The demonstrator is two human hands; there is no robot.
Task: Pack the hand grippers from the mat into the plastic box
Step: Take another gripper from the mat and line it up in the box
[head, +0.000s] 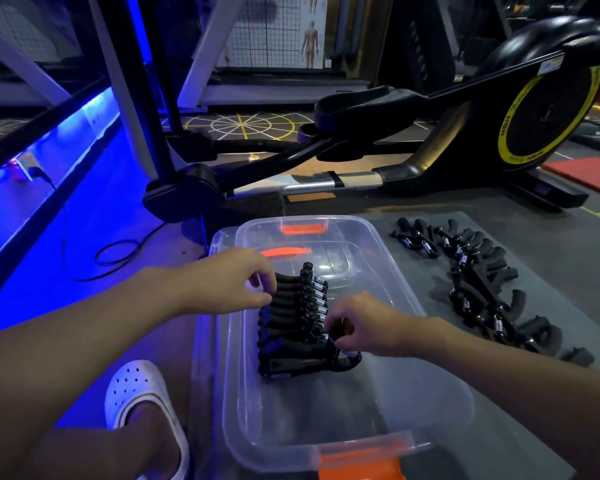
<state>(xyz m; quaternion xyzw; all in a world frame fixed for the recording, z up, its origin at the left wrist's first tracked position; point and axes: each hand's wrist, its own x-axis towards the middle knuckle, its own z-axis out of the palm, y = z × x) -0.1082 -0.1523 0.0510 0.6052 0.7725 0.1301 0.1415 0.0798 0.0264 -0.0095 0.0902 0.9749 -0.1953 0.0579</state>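
While the left hand (236,282) curls its fingers over the handles at the far end of the row, the right hand (361,323) pinches the spring end of a near one. The packed hand grippers (288,327) stand in a tight row in the clear plastic box (291,455). The row's long axis runs along the box's length, and each gripper lies crosswise with its handles toward frame left and its springs toward the right. The box's floor is bare at its near end and along its right wall. More loose grippers (482,289) lie scattered on the grey mat (561,271) at right, apart from the box.
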